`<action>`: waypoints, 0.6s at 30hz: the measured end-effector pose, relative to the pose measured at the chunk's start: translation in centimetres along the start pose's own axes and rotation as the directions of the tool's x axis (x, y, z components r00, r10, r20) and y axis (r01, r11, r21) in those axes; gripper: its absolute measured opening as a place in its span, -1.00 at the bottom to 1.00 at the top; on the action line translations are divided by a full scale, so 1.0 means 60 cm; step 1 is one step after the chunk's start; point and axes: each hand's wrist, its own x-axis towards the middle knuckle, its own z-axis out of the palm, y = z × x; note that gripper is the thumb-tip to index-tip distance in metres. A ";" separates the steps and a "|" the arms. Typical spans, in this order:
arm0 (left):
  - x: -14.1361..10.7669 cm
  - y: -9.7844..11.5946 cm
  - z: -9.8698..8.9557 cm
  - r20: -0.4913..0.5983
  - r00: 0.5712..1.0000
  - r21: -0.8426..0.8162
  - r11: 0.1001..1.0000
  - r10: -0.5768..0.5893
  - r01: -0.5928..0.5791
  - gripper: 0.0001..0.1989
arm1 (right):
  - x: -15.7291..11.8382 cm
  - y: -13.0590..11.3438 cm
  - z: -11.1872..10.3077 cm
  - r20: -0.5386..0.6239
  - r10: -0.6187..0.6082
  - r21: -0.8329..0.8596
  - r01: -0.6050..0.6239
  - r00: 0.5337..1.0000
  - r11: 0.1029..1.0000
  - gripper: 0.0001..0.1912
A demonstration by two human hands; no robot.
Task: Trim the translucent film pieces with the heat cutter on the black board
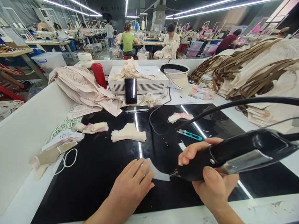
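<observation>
A red bottle stood beside a heap of pale pink fabric at a garment workshop table, while a dark-screened phone was propped upright behind a pen. Teal thread snips lay to the right, nearer than a round cream tub. Brown straps trailed over piled cream cloth at far right; pale green cord lay bundled at left. Beyond, a person in a green top sat with back turned, another in maroon leaned forward at right, and a third stood in the aisle beneath strip lights. A lidded plastic bin sat on the floor at left.
</observation>
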 end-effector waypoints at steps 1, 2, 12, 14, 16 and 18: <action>0.003 0.001 -0.003 -0.013 1.000 -0.002 1.000 0.007 -0.007 -0.74 | 0.000 0.000 0.000 0.001 -0.003 0.009 0.003 1.000 1.000 -0.60; 0.006 0.002 -0.006 -0.024 1.000 -0.009 1.000 0.017 -0.017 -0.76 | 0.000 -0.001 0.000 0.002 -0.005 0.015 0.005 1.000 1.000 -0.60; 0.044 0.011 0.019 0.141 0.988 -0.157 0.987 0.056 -0.033 -0.90 | 0.000 0.003 0.003 -0.006 0.000 0.026 0.000 1.000 1.000 -0.60; 0.049 0.011 0.022 0.108 0.993 -0.177 0.984 0.042 -0.023 -0.95 | -0.001 0.003 0.003 0.002 0.010 0.025 -0.011 1.000 1.000 -0.61; 0.052 0.013 0.020 0.083 0.996 -0.209 0.978 0.034 -0.016 -0.93 | -0.003 0.002 0.002 0.009 0.008 0.026 -0.008 1.000 1.000 -0.62; 0.053 0.015 0.017 0.070 0.997 -0.236 0.972 0.033 -0.015 -0.91 | -0.006 0.002 0.000 0.014 0.001 0.030 -0.001 1.000 1.000 -0.62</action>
